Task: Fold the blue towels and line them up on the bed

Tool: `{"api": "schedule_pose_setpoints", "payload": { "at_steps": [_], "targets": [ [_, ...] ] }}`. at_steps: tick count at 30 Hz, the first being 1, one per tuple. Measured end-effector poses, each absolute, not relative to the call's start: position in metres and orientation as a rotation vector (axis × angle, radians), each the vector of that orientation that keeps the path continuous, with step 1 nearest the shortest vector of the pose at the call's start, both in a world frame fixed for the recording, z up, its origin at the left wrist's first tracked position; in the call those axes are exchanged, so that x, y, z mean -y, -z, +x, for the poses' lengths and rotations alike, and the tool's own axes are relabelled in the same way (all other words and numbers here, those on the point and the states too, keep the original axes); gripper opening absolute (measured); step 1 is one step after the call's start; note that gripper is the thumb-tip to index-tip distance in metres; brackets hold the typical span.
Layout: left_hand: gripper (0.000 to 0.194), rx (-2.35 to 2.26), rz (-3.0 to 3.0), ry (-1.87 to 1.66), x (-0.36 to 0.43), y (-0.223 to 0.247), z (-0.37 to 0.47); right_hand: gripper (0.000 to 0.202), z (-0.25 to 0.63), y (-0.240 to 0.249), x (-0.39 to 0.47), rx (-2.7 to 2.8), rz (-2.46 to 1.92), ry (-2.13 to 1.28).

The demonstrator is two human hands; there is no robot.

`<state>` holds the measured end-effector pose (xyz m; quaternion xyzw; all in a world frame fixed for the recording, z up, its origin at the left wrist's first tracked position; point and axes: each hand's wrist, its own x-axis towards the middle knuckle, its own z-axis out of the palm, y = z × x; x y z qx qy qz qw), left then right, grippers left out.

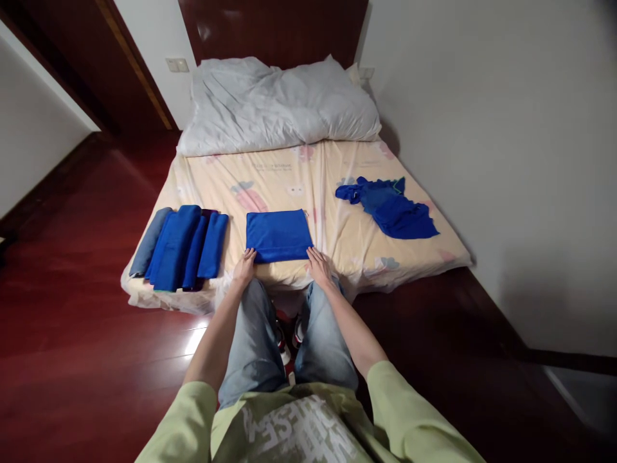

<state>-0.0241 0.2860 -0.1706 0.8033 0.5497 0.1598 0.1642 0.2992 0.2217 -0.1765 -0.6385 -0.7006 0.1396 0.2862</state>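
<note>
A blue cloth (278, 231), folded into a flat rectangle, lies near the front edge of the bed. A narrow band is turned along its near side. My left hand (245, 263) is closed at the near left corner, fingertips on the fabric and thumb side hidden. At the near right corner my right hand (318, 262) holds the same edge. To the left lie several rolled cloths (177, 247), mostly blue, one greyer, side by side. A crumpled blue cloth pile (393, 209) rests on the right part of the bed.
The bed (289, 177) wears a pale yellow printed sheet under a thin clear cover. A bunched white quilt (284, 106) lies against the dark headboard (274, 32). Dark red floor (87, 289) surrounds the bed's left and front; a wall (506, 141) runs along the right.
</note>
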Motion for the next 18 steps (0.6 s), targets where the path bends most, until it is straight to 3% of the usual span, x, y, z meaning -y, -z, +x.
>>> {"api": "schedule_pose_setpoints", "payload": {
  "at_steps": [18],
  "targets": [
    [0.068,-1.605,2.233,-0.493,-0.281,0.168,-0.027,0.056,0.303,0.173,-0.235,1.83,-1.806,-0.375]
  ]
}}
